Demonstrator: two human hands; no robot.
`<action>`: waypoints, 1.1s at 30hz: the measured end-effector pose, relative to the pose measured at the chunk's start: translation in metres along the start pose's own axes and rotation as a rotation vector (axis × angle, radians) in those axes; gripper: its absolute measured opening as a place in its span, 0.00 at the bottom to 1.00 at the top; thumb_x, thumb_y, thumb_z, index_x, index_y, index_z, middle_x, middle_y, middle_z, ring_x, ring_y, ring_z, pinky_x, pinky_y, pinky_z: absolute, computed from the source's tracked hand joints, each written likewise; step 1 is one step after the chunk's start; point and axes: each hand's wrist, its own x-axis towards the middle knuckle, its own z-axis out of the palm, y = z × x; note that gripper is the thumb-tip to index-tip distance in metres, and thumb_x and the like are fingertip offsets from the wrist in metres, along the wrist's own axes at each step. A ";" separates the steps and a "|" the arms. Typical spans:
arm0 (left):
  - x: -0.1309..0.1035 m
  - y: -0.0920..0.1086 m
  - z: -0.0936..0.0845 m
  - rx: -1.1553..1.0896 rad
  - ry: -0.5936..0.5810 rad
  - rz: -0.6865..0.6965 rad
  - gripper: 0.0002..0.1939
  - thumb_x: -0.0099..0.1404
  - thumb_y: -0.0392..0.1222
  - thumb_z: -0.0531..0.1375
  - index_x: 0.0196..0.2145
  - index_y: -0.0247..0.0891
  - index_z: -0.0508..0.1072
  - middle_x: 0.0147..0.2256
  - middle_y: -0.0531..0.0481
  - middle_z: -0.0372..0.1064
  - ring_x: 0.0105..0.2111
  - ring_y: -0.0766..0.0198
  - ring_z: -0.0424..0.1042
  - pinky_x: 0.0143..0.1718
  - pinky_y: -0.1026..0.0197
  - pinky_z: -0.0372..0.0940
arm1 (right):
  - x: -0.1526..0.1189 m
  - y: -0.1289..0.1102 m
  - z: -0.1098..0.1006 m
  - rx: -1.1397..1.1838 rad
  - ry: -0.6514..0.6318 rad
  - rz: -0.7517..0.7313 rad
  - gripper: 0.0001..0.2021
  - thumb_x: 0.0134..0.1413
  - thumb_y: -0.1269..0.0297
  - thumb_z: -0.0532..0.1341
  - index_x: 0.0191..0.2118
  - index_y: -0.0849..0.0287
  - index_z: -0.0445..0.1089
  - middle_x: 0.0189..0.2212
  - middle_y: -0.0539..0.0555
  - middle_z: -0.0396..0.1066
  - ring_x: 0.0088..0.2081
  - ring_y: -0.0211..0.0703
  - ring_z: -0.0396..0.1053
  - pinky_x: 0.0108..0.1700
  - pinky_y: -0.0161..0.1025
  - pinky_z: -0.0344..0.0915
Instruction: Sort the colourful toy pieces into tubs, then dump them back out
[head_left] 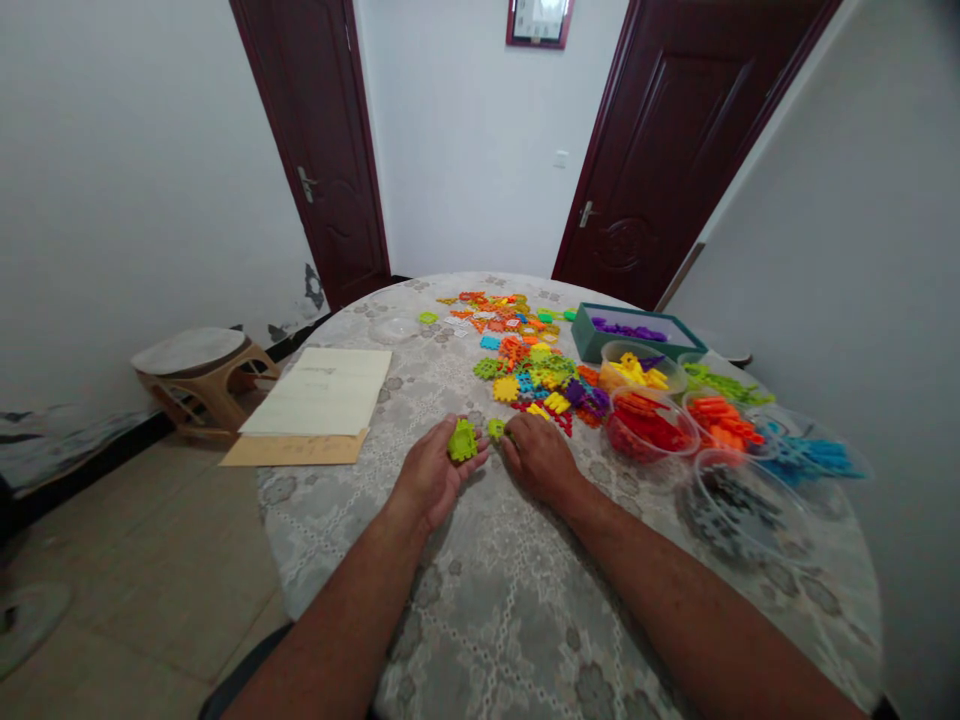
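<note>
My left hand [437, 468] is turned palm up over the table, holding a yellow-green toothed plastic building piece [463, 440] between thumb and fingers. Just to its right, my right hand [538, 455] is closed, palm down, on a smaller yellow-green plastic piece [496, 428] that shows at its fingertips. The two pieces are apart. Beyond the hands lies a loose pile of coloured plastic pieces [551, 370], with a yellow toothed square [506, 388] at its near side.
Clear tubs of red pieces [651, 428], yellow pieces [637, 372], orange pieces [724, 425], blue pieces [810, 452] and grey pieces [742, 505] stand at right. Behind them is a green box [592, 340] with purple pieces. Paper sheets [319, 390] lie at left. A stool [202, 365] stands beyond.
</note>
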 end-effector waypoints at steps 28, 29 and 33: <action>-0.014 0.010 0.005 0.640 -0.286 0.104 0.52 0.57 0.47 0.74 0.73 0.40 0.57 0.57 0.38 0.75 0.51 0.48 0.79 0.52 0.52 0.75 | 0.000 -0.011 -0.041 0.703 -0.002 -0.054 0.12 0.60 0.66 0.67 0.49 0.56 0.75 0.38 0.50 0.75 0.40 0.41 0.71 0.45 0.37 0.68; -0.015 0.011 0.005 0.651 -0.325 0.083 0.53 0.57 0.48 0.74 0.74 0.40 0.56 0.57 0.38 0.75 0.51 0.48 0.80 0.53 0.51 0.74 | 0.000 -0.010 -0.050 0.711 -0.085 -0.054 0.10 0.59 0.66 0.67 0.47 0.56 0.75 0.36 0.49 0.74 0.37 0.39 0.70 0.41 0.35 0.67; -0.014 0.007 0.007 0.675 -0.458 -0.003 0.55 0.59 0.53 0.73 0.75 0.41 0.51 0.54 0.38 0.76 0.49 0.49 0.80 0.54 0.47 0.74 | -0.007 -0.002 -0.094 0.625 -0.287 -0.072 0.06 0.58 0.65 0.67 0.41 0.56 0.73 0.32 0.46 0.71 0.32 0.37 0.66 0.33 0.33 0.60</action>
